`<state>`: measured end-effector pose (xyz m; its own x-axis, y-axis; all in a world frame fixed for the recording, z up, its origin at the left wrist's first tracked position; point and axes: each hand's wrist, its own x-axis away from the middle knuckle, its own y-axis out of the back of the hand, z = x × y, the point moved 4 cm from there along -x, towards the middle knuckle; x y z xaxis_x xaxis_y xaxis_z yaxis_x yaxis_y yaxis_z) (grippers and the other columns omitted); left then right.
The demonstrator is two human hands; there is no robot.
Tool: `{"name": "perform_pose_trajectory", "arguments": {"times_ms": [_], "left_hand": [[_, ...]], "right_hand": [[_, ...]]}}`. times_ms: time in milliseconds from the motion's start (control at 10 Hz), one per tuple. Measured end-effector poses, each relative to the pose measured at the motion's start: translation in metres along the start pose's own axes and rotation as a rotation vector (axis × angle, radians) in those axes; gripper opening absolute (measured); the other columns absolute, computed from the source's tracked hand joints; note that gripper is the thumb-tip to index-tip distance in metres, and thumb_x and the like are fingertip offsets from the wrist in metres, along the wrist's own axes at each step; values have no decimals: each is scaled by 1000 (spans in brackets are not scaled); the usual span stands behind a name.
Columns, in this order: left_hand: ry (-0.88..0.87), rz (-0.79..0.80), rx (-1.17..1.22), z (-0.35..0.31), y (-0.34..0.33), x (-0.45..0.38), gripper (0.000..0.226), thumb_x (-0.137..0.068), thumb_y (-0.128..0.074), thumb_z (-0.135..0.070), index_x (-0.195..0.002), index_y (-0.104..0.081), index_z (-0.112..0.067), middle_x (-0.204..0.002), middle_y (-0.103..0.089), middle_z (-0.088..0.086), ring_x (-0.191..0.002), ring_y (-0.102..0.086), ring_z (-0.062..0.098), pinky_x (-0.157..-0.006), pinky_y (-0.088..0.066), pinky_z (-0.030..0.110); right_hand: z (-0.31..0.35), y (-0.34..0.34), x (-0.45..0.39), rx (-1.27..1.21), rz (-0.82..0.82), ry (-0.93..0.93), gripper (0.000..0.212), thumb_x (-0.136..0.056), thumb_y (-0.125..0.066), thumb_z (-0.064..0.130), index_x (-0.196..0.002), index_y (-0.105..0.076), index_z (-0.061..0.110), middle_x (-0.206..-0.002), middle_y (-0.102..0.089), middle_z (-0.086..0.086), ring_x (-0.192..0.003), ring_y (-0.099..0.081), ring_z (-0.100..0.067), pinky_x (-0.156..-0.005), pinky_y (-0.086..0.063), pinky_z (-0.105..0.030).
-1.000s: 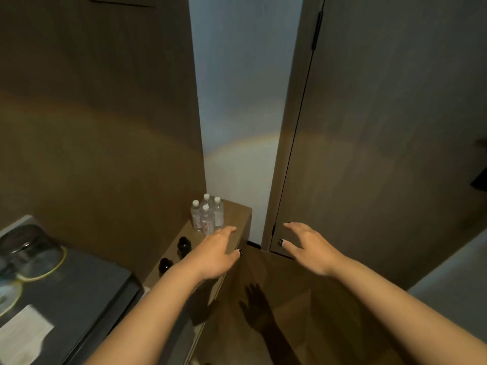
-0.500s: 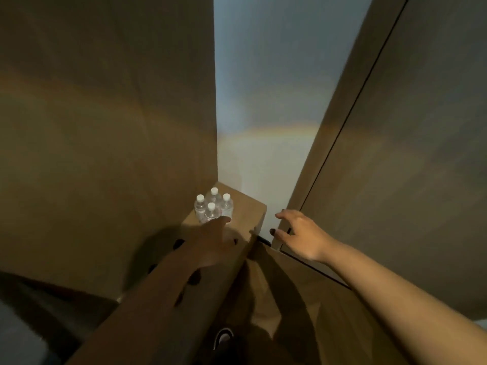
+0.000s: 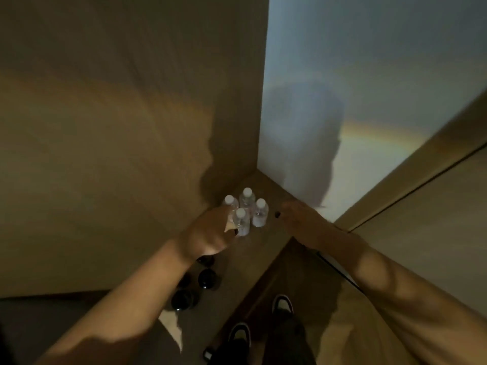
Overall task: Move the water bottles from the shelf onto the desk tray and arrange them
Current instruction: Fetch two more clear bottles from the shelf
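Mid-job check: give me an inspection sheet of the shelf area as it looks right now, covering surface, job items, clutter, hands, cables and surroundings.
Surface: wooden shelf in a corner, dimly lit, partly in shadow.
Job's things: four water bottles with white caps, upright, clustered in the back corner of the shelf; no tray in view.
Clutter: several dark round objects on the shelf nearer the person; too dark to identify.
Hands: left hand at the nearest bottle, fingers against it; grip unclear. Right hand is beside the cluster, apart from the bottles, holding nothing.
Cables: nothing seen.
Surroundings: wood panel wall on the left, pale wall behind, the person's shoes on the floor below.
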<state>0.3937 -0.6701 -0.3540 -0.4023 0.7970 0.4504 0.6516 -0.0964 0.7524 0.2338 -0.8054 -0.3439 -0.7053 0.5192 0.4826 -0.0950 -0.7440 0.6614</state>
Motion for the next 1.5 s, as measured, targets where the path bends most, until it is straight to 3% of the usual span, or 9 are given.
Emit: {"name": "perform_pose_trajectory", "arguments": {"times_ms": [200,400,600,700,800,900,1100,1300,1500], "left_hand": [[174,15,-15,9,-22,-46,60,-92,-54,-27,-147,-31,-21,-138,-52,9,-124,-51,29,-101,-42,36],[114,-86,115,39,-91,-118,54,-81,-38,-34,-135,-42,-31,-127,-55,-4,-109,-58,20,-88,-50,40],[246,-362,384,70,-161,-156,52,-76,-55,-14,-127,-44,-15,-129,-43,-1,-113,-42,8,-91,-31,12],[290,-506,564,78,-192,-166,79,-68,-60,-17,-141,-31,-17,-142,-36,3,-129,-37,13,-107,-29,18],[306,-615,651,99,-214,-185,84,-65,-66,-26,-142,-32,-21,-140,-42,2,-131,-42,22,-107,-40,43],[283,-693,634,109,-221,-198,74,-70,-74,-31,-135,-41,-16,-130,-50,2,-120,-51,22,-99,-45,43],[340,-778,581,113,-229,-210,71,-70,-82,-37,-129,-41,-33,-125,-51,-11,-115,-52,8,-100,-42,23],[354,-756,664,113,-229,-209,79,-68,-86,-29,-105,-28,-68,-107,-46,-34,-100,-52,-4,-88,-44,23],[345,-768,710,129,-228,-190,48,-70,-84,-18,-109,-55,-13,-93,-59,-10,-83,-59,-2,-83,-55,33]], "right_hand": [[-43,-12,-85,-40,6,-17,45,-101,-43,32,-138,-45,7,-138,-50,-10,-129,-46,-28,-106,-32,-32],[-110,-55,-144,-289,-19,-120,53,-99,-43,41,-145,-36,14,-145,-45,-10,-128,-48,-24,-94,-39,-29],[-154,-102,-189,-431,-90,-108,70,-93,-53,48,-150,-24,19,-153,-30,-6,-133,-41,-21,-98,-42,-33],[-164,-121,-210,-453,-133,-69,80,-87,-59,50,-150,-20,20,-152,-28,-8,-135,-37,-21,-103,-42,-37],[-164,-132,-228,-367,-209,161,82,-87,-65,39,-150,-19,12,-150,-28,-9,-135,-35,-16,-103,-36,-18],[-157,-134,-241,-297,-289,382,75,-85,-69,27,-144,-28,3,-143,-34,-15,-132,-35,-14,-102,-28,-6],[-157,-155,-265,-299,-223,350,52,-86,-70,27,-130,-46,13,-121,-51,-7,-99,-50,3,-80,-39,-2],[-161,-166,-270,-351,-208,333,56,-85,-68,38,-133,-42,23,-120,-51,-1,-104,-54,-8,-82,-50,-15],[-150,-160,-278,-250,-249,331,68,-68,-59,58,-118,-55,12,-109,-57,0,-99,-56,-15,-74,-55,-31]]}}
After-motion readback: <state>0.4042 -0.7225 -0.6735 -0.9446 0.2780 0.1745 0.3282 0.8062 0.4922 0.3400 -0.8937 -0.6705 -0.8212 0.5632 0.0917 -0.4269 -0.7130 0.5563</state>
